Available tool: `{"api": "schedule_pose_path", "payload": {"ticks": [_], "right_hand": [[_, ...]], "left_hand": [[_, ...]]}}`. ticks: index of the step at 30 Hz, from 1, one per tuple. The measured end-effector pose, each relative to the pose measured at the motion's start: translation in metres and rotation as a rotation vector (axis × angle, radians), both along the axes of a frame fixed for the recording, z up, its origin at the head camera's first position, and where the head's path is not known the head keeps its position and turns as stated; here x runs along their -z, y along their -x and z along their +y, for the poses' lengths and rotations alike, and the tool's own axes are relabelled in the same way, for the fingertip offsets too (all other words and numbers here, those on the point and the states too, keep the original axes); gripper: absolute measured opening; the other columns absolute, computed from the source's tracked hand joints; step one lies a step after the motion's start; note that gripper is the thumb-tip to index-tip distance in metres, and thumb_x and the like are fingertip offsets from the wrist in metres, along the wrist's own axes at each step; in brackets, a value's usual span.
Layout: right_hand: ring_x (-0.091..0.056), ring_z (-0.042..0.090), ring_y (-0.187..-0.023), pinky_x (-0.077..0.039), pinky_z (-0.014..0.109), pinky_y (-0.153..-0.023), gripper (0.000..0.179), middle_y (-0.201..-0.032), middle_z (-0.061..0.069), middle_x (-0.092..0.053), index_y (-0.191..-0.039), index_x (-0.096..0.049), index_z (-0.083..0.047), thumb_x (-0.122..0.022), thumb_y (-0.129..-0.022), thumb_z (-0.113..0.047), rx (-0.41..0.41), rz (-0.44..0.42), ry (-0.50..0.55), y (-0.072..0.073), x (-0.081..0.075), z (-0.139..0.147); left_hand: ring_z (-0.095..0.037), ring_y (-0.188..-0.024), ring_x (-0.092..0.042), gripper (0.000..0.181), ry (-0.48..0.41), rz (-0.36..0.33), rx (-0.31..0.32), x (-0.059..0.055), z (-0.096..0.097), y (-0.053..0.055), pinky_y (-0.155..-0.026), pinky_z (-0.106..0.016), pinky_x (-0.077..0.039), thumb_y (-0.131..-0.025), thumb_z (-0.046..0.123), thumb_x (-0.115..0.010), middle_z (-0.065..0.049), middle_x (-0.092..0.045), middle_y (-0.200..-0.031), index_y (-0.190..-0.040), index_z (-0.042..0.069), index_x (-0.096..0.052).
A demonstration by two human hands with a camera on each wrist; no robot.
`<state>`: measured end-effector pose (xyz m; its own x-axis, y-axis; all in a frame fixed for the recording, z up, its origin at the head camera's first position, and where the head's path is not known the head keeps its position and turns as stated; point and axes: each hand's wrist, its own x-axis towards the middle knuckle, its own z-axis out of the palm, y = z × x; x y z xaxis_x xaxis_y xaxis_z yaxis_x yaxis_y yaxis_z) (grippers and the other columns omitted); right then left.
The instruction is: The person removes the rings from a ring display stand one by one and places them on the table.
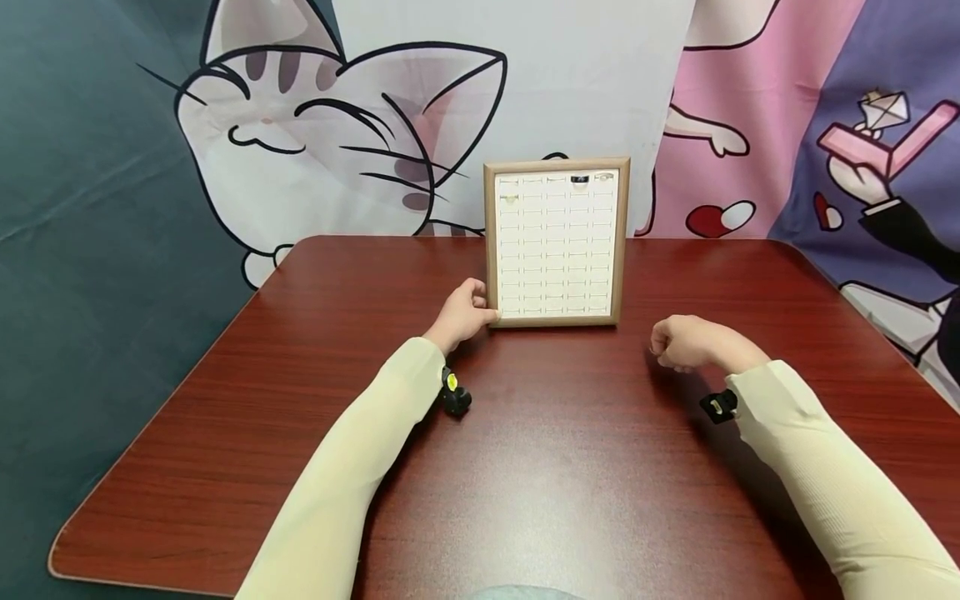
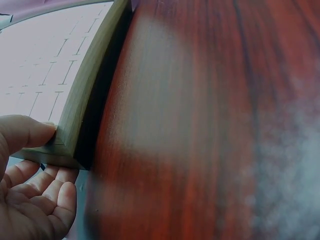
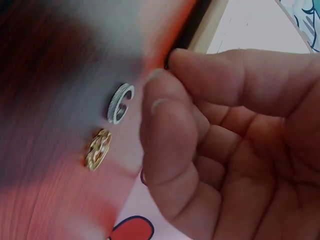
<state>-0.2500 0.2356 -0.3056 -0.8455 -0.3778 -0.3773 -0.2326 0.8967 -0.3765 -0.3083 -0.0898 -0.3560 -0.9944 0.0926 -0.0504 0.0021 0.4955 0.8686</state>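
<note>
My left hand (image 1: 461,315) grips the lower left corner of a wood-framed ring display board (image 1: 555,322), which leans upright at the back of the table. In the left wrist view the thumb (image 2: 32,132) presses the front and the other fingers lie under the bottom edge. My right hand (image 1: 693,343) hovers right of the board, fingers curled and thumb by the index tip, with nothing visible between them. Past its fingertips, a silver open ring (image 3: 120,103) and a gold braided ring (image 3: 98,150) stand on the table in the right wrist view; the head view hides them.
The board's white slotted face holds a black ring (image 1: 580,179), a pale ring (image 1: 603,177) and a yellowish ring (image 1: 509,197) near the top. The dark red wooden table (image 1: 300,433) ends at a cartoon-print cloth (image 1: 420,108) behind.
</note>
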Motion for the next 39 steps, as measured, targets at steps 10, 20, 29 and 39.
{"api": "schedule_pose_path", "payload": {"ticks": [10,20,29,39], "right_hand": [[-0.046,0.014,-0.053,-0.040,0.026,-0.050,0.011,-0.068,0.004,-0.046,-0.074,-0.048,-0.003,-0.049,-0.075,0.007,-0.015,-0.121,-0.010,-0.0033,0.0040,0.0058],[-0.037,0.012,-0.050,-0.033,0.023,-0.047,0.023,-0.066,0.002,-0.041,-0.065,-0.041,-0.008,-0.047,-0.077,0.010,-0.003,-0.165,-0.008,-0.0036,0.0086,0.0088],[-0.037,0.011,-0.050,-0.033,0.022,-0.047,0.023,-0.060,-0.001,-0.038,-0.065,-0.042,-0.007,-0.048,-0.078,0.010,0.002,-0.174,-0.002,-0.0050,0.0090,0.0076],[-0.037,0.011,-0.050,-0.033,0.022,-0.047,0.023,-0.060,-0.001,-0.038,-0.065,-0.042,-0.006,-0.048,-0.077,0.012,0.025,-0.191,0.028,-0.0053,0.0096,0.0071]], "left_hand": [[-0.022,-0.096,-0.053,0.044,-0.002,0.024,0.006,-0.0007,0.0003,-0.0014,-0.079,-0.031,-0.043,-0.076,0.010,-0.069,-0.015,-0.059,-0.105,-0.112,0.005,-0.045],[-0.022,-0.096,-0.052,0.044,-0.015,0.015,0.003,-0.0009,0.0007,-0.0022,-0.079,-0.031,-0.043,-0.076,0.010,-0.070,-0.015,-0.058,-0.106,-0.113,0.005,-0.045],[-0.022,-0.096,-0.053,0.044,-0.018,0.013,0.001,-0.0008,-0.0001,-0.0013,-0.080,-0.031,-0.042,-0.076,0.010,-0.070,-0.015,-0.058,-0.106,-0.112,0.005,-0.045],[-0.022,-0.095,-0.053,0.044,-0.027,0.011,0.007,0.0010,-0.0005,0.0001,-0.077,-0.030,-0.043,-0.076,0.009,-0.070,-0.015,-0.059,-0.104,-0.112,0.005,-0.046]]}}
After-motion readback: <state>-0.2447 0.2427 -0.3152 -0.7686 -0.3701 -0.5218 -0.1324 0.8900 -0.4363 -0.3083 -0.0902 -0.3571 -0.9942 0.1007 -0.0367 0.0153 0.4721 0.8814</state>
